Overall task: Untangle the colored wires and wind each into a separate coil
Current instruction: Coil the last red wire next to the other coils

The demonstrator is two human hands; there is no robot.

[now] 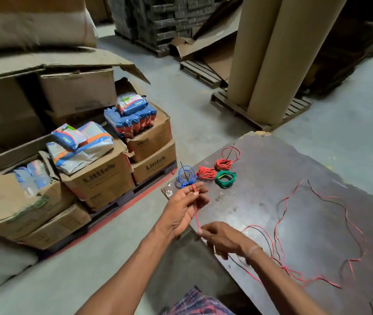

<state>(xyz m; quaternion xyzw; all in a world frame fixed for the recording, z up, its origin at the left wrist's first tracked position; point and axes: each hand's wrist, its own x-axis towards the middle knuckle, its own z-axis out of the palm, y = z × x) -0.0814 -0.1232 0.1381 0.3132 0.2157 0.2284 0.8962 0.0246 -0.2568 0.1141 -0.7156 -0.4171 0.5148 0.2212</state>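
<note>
Up near the table's (317, 169) left corner, the left hand (186, 209) pinched the end of a red wire (196, 214) between thumb and forefinger, its other fingers (203, 190) loosely spread. From that pinch the wire ran straight down to the right hand (223, 238), whose thumb and forefinger closed on it just off the table's edge; the remaining fingers were blurred, so their curl could not be told. Behind the right hand, the wire trailed away across the table, lying together with a black wire (283, 214) in wide, loose loops.

Just beyond the left hand's fingertips lay a blue coil (186, 176), almost touching them. Further along the same end of the table sat two red coils (206, 172), (224, 163) and a green coil (226, 179), close together, the farther red one with a loose loop standing out. Left of the table, cardboard boxes (103, 176) stacked on a pallet held blue-and-orange packets (78, 146).
</note>
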